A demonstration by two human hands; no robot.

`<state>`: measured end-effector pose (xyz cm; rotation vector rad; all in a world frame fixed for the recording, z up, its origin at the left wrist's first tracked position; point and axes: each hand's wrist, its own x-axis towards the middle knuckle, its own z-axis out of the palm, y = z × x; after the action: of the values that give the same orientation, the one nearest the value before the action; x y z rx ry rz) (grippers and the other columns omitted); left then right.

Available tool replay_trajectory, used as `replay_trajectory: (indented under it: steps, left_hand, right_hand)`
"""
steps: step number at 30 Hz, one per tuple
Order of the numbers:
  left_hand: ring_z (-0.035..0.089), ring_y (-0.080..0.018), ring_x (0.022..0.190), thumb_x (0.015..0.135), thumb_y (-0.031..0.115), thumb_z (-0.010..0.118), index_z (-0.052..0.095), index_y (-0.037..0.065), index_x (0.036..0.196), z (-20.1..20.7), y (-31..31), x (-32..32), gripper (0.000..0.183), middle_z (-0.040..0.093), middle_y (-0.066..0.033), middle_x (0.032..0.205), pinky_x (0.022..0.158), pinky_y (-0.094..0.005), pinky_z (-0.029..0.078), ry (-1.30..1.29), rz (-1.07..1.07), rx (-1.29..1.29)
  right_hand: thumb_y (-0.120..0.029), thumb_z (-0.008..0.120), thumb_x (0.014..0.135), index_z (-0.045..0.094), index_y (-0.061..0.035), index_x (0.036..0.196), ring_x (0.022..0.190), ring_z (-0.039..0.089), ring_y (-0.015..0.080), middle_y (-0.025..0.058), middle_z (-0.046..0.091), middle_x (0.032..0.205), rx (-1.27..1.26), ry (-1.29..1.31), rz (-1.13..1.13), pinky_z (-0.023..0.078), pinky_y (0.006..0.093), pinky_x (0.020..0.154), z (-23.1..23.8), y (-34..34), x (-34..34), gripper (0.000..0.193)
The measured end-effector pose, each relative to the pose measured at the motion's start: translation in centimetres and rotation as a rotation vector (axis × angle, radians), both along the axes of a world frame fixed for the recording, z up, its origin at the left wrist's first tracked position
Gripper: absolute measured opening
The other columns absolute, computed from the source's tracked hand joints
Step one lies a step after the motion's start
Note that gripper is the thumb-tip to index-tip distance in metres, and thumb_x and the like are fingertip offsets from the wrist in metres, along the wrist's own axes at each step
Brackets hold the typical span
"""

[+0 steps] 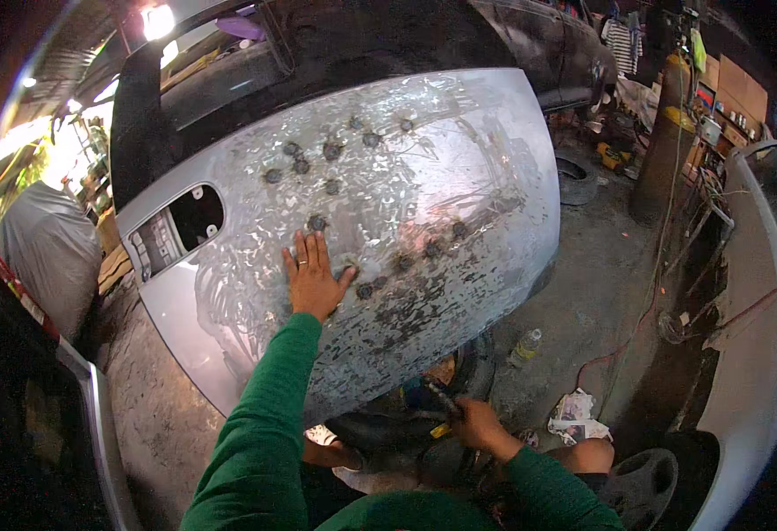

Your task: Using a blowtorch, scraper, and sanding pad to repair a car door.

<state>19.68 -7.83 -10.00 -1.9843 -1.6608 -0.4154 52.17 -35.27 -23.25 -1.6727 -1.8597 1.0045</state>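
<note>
covered car: far left, under a grey sheet, well apart from the work.
handle opening: dark cut-out near the left end of the panel, left of the flat hand.
car door panel: big silver skin lying across the middle, paint ground away to bare metal in patches; it takes up most of the view in front of the person.
dark spots: round burnt-looking marks scattered over the bare metal, some just above and right of the flat hand.
left hand: laid flat on the panel, fingers spread open and straight, gripping nothing; a ring shows on one finger.
step in hand: it reads as feeling the surface for highs and lows while the tool waits below.
dark tool: slim, slanted, just under the panel's lower edge.
right hand: low near the knee, fingers closed around the dark tool.
next move: likely calls for lifting the tool up to the spot under the palm, keeping the flat hand as the guide.
plastic bottle: on the concrete floor, right of the panel.
crumpled paper: on the floor near the right knee.
pale body part: curved, along the right rim.
</note>
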Motion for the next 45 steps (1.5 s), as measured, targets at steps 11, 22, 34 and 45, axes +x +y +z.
replay_trajectory:
  steps: [11, 22, 34, 45]
  left_hand:
    - [0.004, -0.0404, 0.165, 0.101, 0.068, 0.053, 0.022, -0.005, 0.167, 2.4, 4.9, 3.6, 0.104, 0.026, -0.0231, 0.173, 0.128, -0.0704, 0.004, 0.017, -0.038, 0.026]
    - [0.001, -0.0413, 0.166, 0.103, 0.070, 0.047, 0.022, -0.006, 0.167, 2.3, 5.2, 3.9, 0.103, 0.021, -0.0241, 0.175, 0.127, -0.0727, 0.002, 0.000, -0.013, 0.056]
    - [0.004, -0.0398, 0.166, 0.101, 0.069, 0.052, 0.020, -0.007, 0.167, 3.4, 5.9, 5.4, 0.106, 0.024, -0.0242, 0.174, 0.128, -0.0699, 0.003, 0.048, -0.063, 0.016]
    - [0.004, -0.0383, 0.166, 0.101, 0.072, 0.050, 0.024, -0.006, 0.167, 7.3, 12.1, 7.9, 0.105, 0.024, -0.0236, 0.175, 0.128, -0.0693, 0.003, 0.082, -0.103, 0.126]
  right_hand:
    - [-0.026, 0.071, 0.102, 0.063, -0.0017, 0.129, 0.103, 0.070, 0.0486, 0.0278, 0.072, 0.110, -0.065, -0.006, 0.010, 0.054, 0.0550, 0.084, -0.9, 0.8, -0.1, 0.037]
    - [-0.026, 0.072, 0.100, 0.055, 0.0056, 0.144, 0.106, 0.070, 0.0476, 0.0301, 0.072, 0.115, -0.253, -0.086, 0.095, 0.056, 0.0557, 0.088, 2.9, 2.2, -0.9, 0.057]
    - [-0.024, 0.072, 0.100, 0.055, 0.0029, 0.145, 0.104, 0.071, 0.0459, 0.0272, 0.072, 0.117, -0.214, -0.042, 0.117, 0.058, 0.0543, 0.086, 0.6, 2.0, -0.4, 0.055]
    - [-0.034, 0.056, 0.112, 0.034, 0.0030, 0.162, 0.126, 0.060, 0.0435, 0.0262, 0.053, 0.147, -0.360, 0.420, 0.073, 0.056, 0.0553, 0.099, -4.5, 1.1, -0.4, 0.065]
